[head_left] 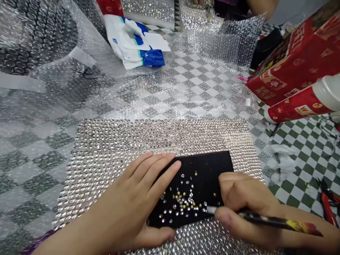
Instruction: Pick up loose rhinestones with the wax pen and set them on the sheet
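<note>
My left hand [139, 194] spans the left end of a black ridged tray [209, 164], fingers over its far edge and thumb at the near edge. Loose rhinestones [183, 203], some clear and some showing yellowish backs, lie scattered on the tray. My right hand [247, 200] is closed around a dark, pen-like pick-up tool [268, 218] with a coloured pattern. Its white tip points left, close to a stone at the tray's right side; whether it touches is unclear. Beneath the tray is a sheet covered in rows of rhinestones [106, 170].
Bubble wrap [37, 39] covers the back left. A wet-wipes pack [135, 42] lies beyond the sheet. At right are a red box [294, 60], a red-and-white cup [300, 102] and red-handled pliers [328, 205]. Another person's arm [262, 7] shows at the top.
</note>
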`<state>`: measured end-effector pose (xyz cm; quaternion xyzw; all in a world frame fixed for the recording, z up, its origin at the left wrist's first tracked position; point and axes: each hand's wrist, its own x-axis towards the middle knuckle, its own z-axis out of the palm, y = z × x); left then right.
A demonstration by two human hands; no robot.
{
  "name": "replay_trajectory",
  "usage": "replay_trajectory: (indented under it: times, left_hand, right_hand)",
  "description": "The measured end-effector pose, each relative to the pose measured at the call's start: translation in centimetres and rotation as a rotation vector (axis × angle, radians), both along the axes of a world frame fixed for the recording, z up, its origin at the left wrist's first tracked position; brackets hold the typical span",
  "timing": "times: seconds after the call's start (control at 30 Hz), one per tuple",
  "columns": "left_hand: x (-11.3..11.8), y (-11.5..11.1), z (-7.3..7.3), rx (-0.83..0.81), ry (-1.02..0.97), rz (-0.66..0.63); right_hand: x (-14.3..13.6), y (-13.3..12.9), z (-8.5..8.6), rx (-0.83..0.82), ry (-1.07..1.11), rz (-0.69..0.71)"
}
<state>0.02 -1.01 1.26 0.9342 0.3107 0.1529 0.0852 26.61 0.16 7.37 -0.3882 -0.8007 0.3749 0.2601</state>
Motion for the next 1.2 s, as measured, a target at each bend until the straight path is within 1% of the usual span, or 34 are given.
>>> replay_trajectory:
  times: [0.03, 0.13, 0.23, 0.37, 0.47, 0.57, 0.63, 0.77, 0.87, 1.0, 1.2]
  left_hand:
    - [0.0, 0.0, -0.1, 0.000, -0.002, 0.001]
    - [0.1, 0.0, -0.2, -0.002, -0.007, 0.001]
    - [0.1, 0.1, -0.2, -0.003, -0.015, 0.011]
    - [0.1, 0.2, -0.1, -0.015, -0.005, 0.002]
    - [0.1, 0.1, -0.1, -0.032, -0.009, 0.008]
    - [0.0, 0.1, -0.2, -0.040, -0.018, 0.013]
    - [0.0, 0.1, -0.2, -0.043, -0.020, 0.014]
    - [0.0, 0.0, -0.2, -0.045, -0.021, 0.017]
    - [0.0, -0.1, -0.3, -0.044, -0.026, 0.020]
    - [-0.1, -0.3, -0.6, -0.073, -0.042, 0.049]
    - [0.0, -0.4, -0.8, -0.105, -0.067, 0.058]
  right_hand:
    - [0.0, 0.0, -0.3, 0.015, 0.047, -0.029]
    - [-0.2, -0.3, -1.8, 0.058, 0.181, -0.056]
    - [-0.4, -0.4, -2.8, -0.017, 0.192, -0.078]
    - [-0.1, 0.0, -3.3, -0.068, 0.176, -0.072]
    - [0.1, 0.3, -3.6, -0.072, 0.197, -0.005]
    - [0.0, 0.3, -3.8, 0.044, 0.195, 0.082]
    - [-0.2, 0.3, -3.6, 0.100, 0.167, 0.088]
    - [-0.4, 0.4, -3.2, 0.091, 0.123, 0.045]
    - [-0.4, 0.4, -3.1, 0.104, 0.101, 0.070]
    - [-0.4, 0.4, -3.1, 0.070, 0.088, 0.109]
    - [-0.5, 0.2, -2.9, 0.081, 0.081, 0.078]
